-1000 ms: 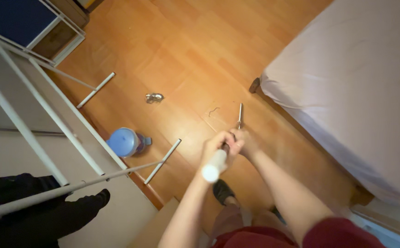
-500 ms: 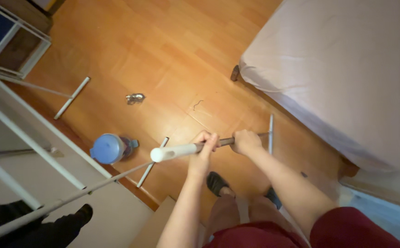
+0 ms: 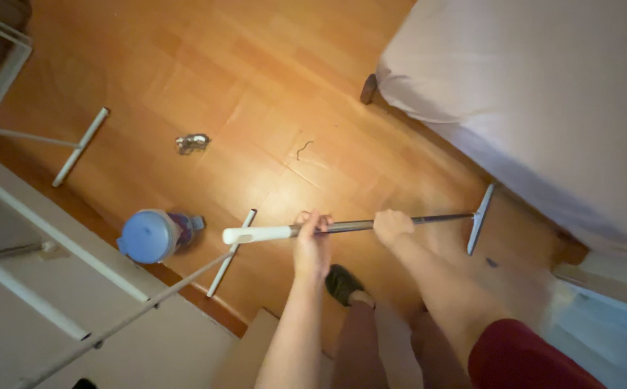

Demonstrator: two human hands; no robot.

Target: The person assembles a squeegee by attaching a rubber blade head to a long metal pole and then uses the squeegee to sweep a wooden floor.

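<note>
1. The left hand (image 3: 312,241) is clenched around the long pole of a floor squeegee (image 3: 371,225), gripping it just past the white grip at the pole's 9 o'clock end.
2. The right hand (image 3: 391,225) grasps the same pole farther along, toward 3 o'clock, fingers wrapped over the grey metal shaft.
3. The floor squeegee lies nearly level across the middle of the view; its flat head (image 3: 480,218) sits on the wooden floor (image 3: 205,65) at about 3 o'clock from the hands, close to the edge of the bed.
4. The bed (image 3: 544,94), covered in a pale sheet, fills the 1 to 3 o'clock part of the view, with one dark leg visible at its corner.
5. A blue-lidded bottle (image 3: 151,235) stands at 9 o'clock from the left hand, beside the white foot of a drying rack (image 3: 61,238).
6. A crumpled silvery wrapper (image 3: 192,142) lies on the floor at 11 o'clock, well apart from the hands.
7. A dark slipper (image 3: 342,283) shows at 6 o'clock, just below the left hand.
</note>
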